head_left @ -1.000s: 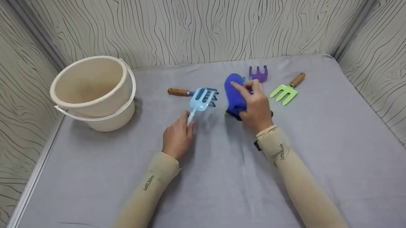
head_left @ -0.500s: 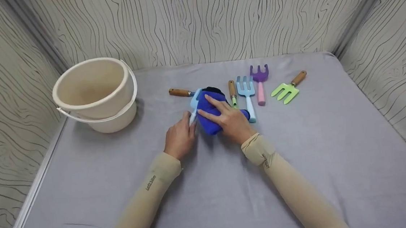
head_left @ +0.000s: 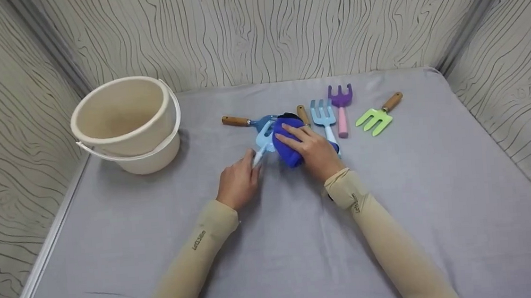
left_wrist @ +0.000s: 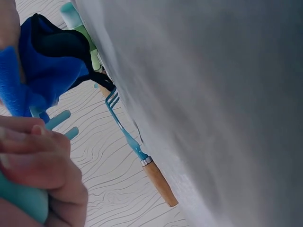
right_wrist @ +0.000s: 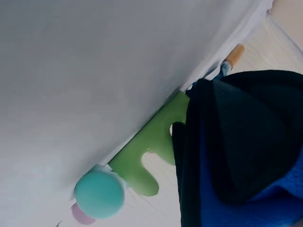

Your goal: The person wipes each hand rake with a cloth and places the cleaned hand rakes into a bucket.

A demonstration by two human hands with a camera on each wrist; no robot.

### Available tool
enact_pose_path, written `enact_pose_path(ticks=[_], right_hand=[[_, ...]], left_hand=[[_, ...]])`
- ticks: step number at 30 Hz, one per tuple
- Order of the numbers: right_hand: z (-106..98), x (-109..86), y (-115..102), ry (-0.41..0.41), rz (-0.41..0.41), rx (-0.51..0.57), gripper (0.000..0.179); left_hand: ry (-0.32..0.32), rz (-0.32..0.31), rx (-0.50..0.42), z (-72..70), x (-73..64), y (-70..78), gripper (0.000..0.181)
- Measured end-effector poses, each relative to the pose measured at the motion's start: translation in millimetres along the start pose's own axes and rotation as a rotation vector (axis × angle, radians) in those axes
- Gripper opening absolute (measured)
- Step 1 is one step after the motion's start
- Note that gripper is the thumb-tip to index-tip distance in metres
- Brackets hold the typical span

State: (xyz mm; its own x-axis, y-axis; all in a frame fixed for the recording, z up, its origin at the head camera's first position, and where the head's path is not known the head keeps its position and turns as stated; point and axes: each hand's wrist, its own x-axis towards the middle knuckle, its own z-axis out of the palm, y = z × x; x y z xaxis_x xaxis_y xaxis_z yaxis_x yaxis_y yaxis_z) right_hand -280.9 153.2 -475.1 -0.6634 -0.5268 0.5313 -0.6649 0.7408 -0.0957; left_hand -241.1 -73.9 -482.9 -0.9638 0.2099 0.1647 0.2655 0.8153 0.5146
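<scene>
My left hand (head_left: 238, 180) grips the pale handle of a light blue hand fork (head_left: 263, 141), lifted a little and pointing away to the right. A blue cloth (head_left: 289, 147) with black edging is in my right hand (head_left: 317, 153), pressed against the fork's tines and covering part of them. In the left wrist view, curled fingers (left_wrist: 42, 161) wrap the handle, and the tine tips (left_wrist: 66, 124) poke out beside the cloth (left_wrist: 52, 80). Black lining of the cloth (right_wrist: 255, 132) fills the right side of the right wrist view.
Behind the work lies a dark blue rake (head_left: 237, 121) with a wooden handle. To the right are another light blue fork (head_left: 323, 113), a purple fork with pink handle (head_left: 340, 99) and a green fork (head_left: 376, 119). A cream bucket (head_left: 150, 163) stands at left.
My right hand has carried the cloth leftward from above the right-hand tools onto the light blue fork, then shifted slightly right along its tines. The left hand has barely moved.
</scene>
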Motion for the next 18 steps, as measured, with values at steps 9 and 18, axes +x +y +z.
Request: enact_pose_path(ticks=[9,18], right_hand=[[-8,-3.3,12,-0.049,0.172,0.096,0.080],[-10,-4.4,21,-0.050,0.286,0.205,0.083]], left_hand=[[-0.029,-0.002,-0.013,-1.4,-0.4,2.2,0.018],[-0.050,-0.008,-0.032,-0.7,0.4,1.8,0.018]])
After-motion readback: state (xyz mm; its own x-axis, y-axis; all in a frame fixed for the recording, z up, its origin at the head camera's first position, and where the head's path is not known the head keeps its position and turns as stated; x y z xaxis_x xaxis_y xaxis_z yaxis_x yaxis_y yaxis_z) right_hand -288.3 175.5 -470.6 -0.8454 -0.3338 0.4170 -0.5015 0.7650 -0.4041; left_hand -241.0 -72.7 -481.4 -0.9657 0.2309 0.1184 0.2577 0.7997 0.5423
